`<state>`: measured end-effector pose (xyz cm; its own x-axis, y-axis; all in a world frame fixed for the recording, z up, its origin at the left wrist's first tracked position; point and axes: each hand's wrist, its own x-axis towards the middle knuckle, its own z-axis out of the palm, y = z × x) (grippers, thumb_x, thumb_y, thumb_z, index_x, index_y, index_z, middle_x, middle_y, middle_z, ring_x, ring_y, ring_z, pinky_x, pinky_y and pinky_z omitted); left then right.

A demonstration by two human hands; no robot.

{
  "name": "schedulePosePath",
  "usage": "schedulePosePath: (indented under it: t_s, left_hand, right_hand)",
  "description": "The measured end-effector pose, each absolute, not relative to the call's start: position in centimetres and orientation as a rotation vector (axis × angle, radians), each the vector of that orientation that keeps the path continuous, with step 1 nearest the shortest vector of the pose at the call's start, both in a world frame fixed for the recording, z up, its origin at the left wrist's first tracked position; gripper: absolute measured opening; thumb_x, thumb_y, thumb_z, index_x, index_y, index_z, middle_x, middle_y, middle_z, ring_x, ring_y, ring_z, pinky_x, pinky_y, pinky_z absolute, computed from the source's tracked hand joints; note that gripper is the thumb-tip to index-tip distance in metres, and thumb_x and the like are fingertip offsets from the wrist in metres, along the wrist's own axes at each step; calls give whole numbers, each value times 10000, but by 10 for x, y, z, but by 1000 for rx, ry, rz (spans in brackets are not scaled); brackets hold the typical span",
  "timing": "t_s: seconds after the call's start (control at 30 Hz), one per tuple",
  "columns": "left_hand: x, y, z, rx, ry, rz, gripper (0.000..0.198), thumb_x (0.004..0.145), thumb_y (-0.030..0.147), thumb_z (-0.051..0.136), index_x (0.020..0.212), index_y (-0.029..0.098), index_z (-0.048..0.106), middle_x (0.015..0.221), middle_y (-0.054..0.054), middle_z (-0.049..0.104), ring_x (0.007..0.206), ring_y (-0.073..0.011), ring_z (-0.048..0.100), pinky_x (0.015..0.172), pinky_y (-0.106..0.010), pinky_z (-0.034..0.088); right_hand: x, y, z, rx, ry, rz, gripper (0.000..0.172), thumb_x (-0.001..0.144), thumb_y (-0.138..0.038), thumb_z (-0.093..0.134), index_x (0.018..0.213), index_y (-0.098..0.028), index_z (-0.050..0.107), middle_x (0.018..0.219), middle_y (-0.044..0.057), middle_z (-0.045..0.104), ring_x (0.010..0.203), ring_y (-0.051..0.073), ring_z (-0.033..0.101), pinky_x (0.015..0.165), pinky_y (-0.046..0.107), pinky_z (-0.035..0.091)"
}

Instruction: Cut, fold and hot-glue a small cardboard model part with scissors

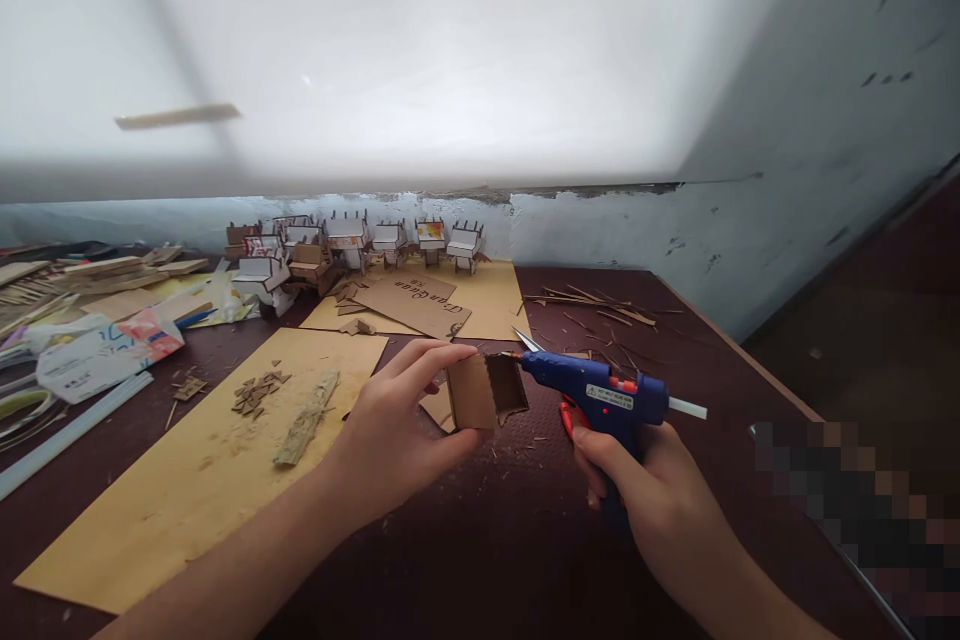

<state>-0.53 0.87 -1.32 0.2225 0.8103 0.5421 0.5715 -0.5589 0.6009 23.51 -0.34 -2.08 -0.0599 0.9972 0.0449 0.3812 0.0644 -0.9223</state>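
Between the thumb and fingers of my left hand (pixel 401 415) is a small cardboard box (pixel 474 392), its dark open side turned to the right. My right hand (pixel 652 480) is wrapped round the handle of a blue hot glue gun (pixel 592 385), with a finger at its red trigger. A white glue stick (pixel 688 408) pokes out of the gun's back end, and a small red light glows on its side. The nozzle touches or nearly touches the upper edge of the box; I cannot tell which. Behind the nozzle, a pointed metal blade (pixel 527 340) shows in part.
Several small cardboard models (pixel 349 238) stand along the wall. A yellow sheet (pixel 225 460) carries cardboard scraps (pixel 259 392) and a glue-crusted strip (pixel 307 420). Thin sticks (pixel 600 302) lie at the back right. Tape rolls (pixel 26 415), glue sticks (pixel 82 430) and wood strips (pixel 112 275) crowd the left.
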Motion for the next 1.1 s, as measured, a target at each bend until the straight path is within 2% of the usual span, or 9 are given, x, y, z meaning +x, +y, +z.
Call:
schedulePosePath:
  t_s: [0.17,0.33,0.63,0.77,0.87,1.1]
  left_hand:
    - [-5,9,-14,2224,1305,1254,564,745,137,764,1270,289,626,1223,-38,670,1040,-185,660,823,-323,586]
    - [-5,10,-14,2223,1304,1248,570,749,150,773,1282,291,627,1235,-36,663,1053,-186,660,831,-319,584]
    - [-6,10,-14,2223,1269,1237,591,739,139,780,1290,292,628,1253,-36,653,1105,-198,654,929,-362,565]
    - [-6,11,-15,2230,1268,1235,585,749,143,774,1293,297,624,1252,-34,654,1110,-201,651,926,-362,565]
    - [-6,11,-16,2237,1285,1232,592,747,148,781,1296,300,622,1253,-30,653,1106,-196,653,920,-355,565]
    - [-6,11,-16,2242,1315,1224,578,754,155,766,1295,302,624,1259,-42,654,1110,-212,651,901,-367,572]
  right_hand:
    - [237,-2,-24,-1486,-1552,964,419,882,-541,526,587,-245,502,497,4,516,515,180,516,518,317,405]
    - [234,-6,-21,-1416,-1523,1006,327,888,-516,559,793,-213,636,528,-31,492,503,167,490,491,298,428]
    - [235,-5,-28,-1391,-1520,1031,276,932,-473,555,874,-209,616,585,-42,492,519,152,486,490,276,436]
    - [237,-6,-30,-1413,-1523,1017,282,940,-476,541,872,-211,610,603,-44,471,525,148,462,489,278,429]
    - [237,-5,-28,-1440,-1556,979,291,943,-463,520,782,-225,564,577,-49,439,511,142,430,474,276,376]
    - [234,-4,-18,-1456,-1682,765,317,912,-429,489,653,-246,492,521,-30,477,510,160,463,530,313,372]
